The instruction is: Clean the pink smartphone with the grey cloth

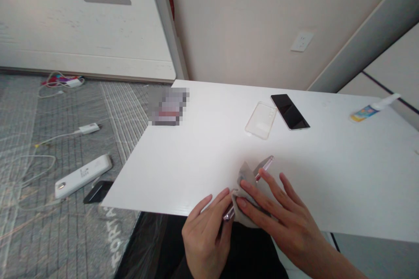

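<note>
Near the front edge of the white table, my left hand (207, 231) grips the lower end of a phone with a shiny pinkish edge (266, 164). The phone is tilted, and most of it is hidden behind a grey-beige cloth (247, 218) and my fingers. With its fingers fairly straight, my right hand (284, 218) presses the cloth against the phone. Beyond the hands lie a clear phone case (261, 120) and, touching or almost touching it, a second phone (290, 112) with a dark screen.
A small spray bottle (373, 109) lies at the table's right side. A blurred-out item (172, 107) is at the far left corner. On the grey floor covering are a white power bank (83, 176), a black flat object (98, 192) and a charger with cable (88, 128).
</note>
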The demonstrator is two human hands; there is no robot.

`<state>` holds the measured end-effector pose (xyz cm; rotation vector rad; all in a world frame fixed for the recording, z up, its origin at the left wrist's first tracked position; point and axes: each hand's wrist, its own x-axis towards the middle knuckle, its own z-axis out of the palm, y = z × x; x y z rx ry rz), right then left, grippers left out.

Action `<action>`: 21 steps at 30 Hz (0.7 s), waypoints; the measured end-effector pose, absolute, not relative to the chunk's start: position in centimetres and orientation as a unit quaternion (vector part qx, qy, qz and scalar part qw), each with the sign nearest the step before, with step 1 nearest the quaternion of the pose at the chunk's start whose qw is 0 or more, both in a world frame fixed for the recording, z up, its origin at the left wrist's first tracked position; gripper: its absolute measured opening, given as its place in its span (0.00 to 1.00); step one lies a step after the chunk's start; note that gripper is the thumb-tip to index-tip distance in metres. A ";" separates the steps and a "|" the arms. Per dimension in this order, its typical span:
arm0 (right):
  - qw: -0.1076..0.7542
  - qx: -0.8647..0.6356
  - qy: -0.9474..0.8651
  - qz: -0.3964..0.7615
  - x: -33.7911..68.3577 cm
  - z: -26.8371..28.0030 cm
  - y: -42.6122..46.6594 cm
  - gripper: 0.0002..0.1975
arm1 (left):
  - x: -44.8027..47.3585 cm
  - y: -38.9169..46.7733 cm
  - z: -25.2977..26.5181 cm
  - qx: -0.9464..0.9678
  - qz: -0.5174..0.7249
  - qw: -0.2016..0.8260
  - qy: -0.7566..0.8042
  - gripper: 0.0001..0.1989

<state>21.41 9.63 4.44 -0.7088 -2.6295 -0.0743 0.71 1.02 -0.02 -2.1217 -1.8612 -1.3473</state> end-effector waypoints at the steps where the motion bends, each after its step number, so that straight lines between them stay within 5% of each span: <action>1: 0.209 -0.257 -0.943 -0.034 21.4 4.4 9.7 0.32 | 0.7 1.0 0.0 -0.676 -0.434 0.006 -0.595 0.16; 5: 0.251 -0.326 -0.911 -0.039 21.0 4.4 9.7 0.31 | 0.8 1.1 0.2 -0.671 -0.440 0.004 -0.597 0.15; 9: 0.207 -0.182 -0.961 -0.009 21.3 4.5 9.8 0.29 | 0.7 1.1 0.0 -0.682 -0.442 0.012 -0.582 0.14; 15: 0.201 -0.510 -0.832 -0.079 29.1 4.1 14.2 0.27 | 0.6 1.6 0.0 -0.680 -0.435 0.030 -0.589 0.16; 21: 0.219 -0.532 -0.818 -0.004 30.6 8.2 11.0 0.36 | 0.8 1.9 0.4 -0.673 -0.430 0.079 -0.597 0.13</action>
